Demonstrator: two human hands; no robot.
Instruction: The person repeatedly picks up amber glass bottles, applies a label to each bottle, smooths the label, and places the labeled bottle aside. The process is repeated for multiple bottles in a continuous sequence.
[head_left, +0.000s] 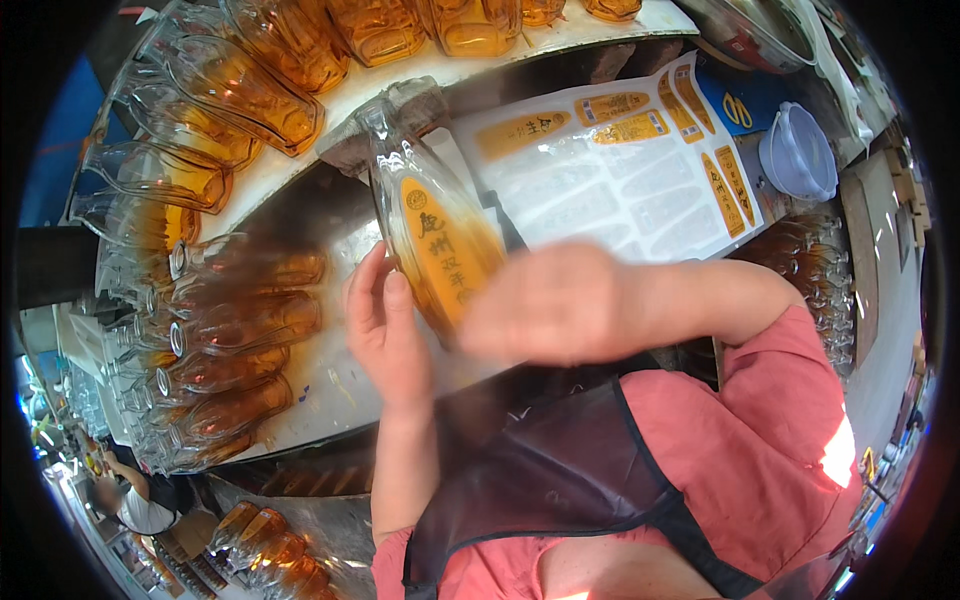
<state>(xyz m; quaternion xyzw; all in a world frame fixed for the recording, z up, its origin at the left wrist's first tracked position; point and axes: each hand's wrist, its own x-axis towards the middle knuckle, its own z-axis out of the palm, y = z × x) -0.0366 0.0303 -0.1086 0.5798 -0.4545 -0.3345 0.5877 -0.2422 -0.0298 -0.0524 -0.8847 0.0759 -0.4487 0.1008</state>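
Note:
A clear glass bottle with an amber lower part (390, 169) lies in front of me, its neck on a stone-like block (417, 105) and its base towards me. An orange label bearing writing (442, 244) is on its upper face. My left hand (386, 322) rests against the bottle's left side, thumb and fingers apart. My right hand (551, 307), blurred, is over the lower end of the label; its fingertips are not clear. To the right lies a sheet of orange labels (622, 180), many of its places bare.
Amber and clear bottles (232, 330) lie in rows at the left; others (247, 90) lie along the raised white shelf (570, 37). Yellow-handled scissors (737, 110) and a pale blue bucket (799, 154) are at the right. A person (142, 499) is far off at the lower left.

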